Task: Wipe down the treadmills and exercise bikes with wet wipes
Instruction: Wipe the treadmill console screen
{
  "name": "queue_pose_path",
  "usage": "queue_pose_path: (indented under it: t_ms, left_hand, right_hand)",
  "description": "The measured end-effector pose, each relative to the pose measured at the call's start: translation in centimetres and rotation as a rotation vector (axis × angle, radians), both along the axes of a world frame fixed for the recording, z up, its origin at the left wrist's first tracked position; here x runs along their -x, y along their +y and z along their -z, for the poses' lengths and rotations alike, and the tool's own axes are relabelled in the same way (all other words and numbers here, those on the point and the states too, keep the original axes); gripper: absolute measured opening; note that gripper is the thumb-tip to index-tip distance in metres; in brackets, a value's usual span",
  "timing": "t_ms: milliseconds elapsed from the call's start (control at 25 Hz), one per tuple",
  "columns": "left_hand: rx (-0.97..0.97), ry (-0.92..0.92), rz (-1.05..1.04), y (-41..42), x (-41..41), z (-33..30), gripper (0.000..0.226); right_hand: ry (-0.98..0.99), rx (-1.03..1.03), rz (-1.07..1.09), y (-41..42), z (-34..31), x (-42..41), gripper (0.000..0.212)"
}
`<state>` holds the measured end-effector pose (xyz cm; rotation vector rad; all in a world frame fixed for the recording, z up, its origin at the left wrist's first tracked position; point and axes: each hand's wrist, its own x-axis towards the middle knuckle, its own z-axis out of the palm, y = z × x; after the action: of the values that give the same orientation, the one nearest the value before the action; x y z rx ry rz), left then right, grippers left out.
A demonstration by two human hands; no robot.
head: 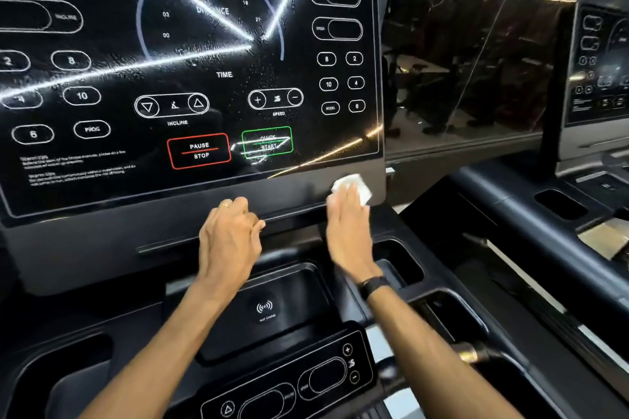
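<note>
Wet wipe (354,184): white, crumpled, pressed against the grey lower border of the treadmill console (190,54) at its bottom right corner, partly covered by the right hand.
Right hand (347,224): palm down on the wipe, fingers (343,197) straight and close together, flattening it against the frame; a dark band sits on the wrist.
Left hand (229,235): resting at the middle of the console's lower edge, fingers curled loosely inward, nothing seen in them; a ring on one finger.
Console screen: glossy black, streaked with droplets and light reflections; PAUSE/STOP button (199,150) and QUICK START button (267,142) near its bottom edge.
Charging tray (269,309): below the hands, marked with a wireless symbol.
Neighbouring treadmill (599,68): at the right edge.
</note>
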<state>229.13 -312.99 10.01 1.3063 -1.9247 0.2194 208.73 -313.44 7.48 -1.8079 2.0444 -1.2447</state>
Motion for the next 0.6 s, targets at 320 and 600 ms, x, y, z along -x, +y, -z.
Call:
queue_pose_path:
  t_ms: [320, 600]
  left_hand:
    - [-0.014, -0.007, 0.011, 0.3, -0.1, -0.5, 0.022]
    - [-0.022, 0.015, -0.008, 0.6, 0.0, -0.7, 0.022]
  right_hand:
    - [-0.309, -0.046, 0.000, 1.5, -1.0, -2.7, 0.050]
    - [0.172, 0.203, -0.110, -0.8, -1.6, 2.9, 0.030]
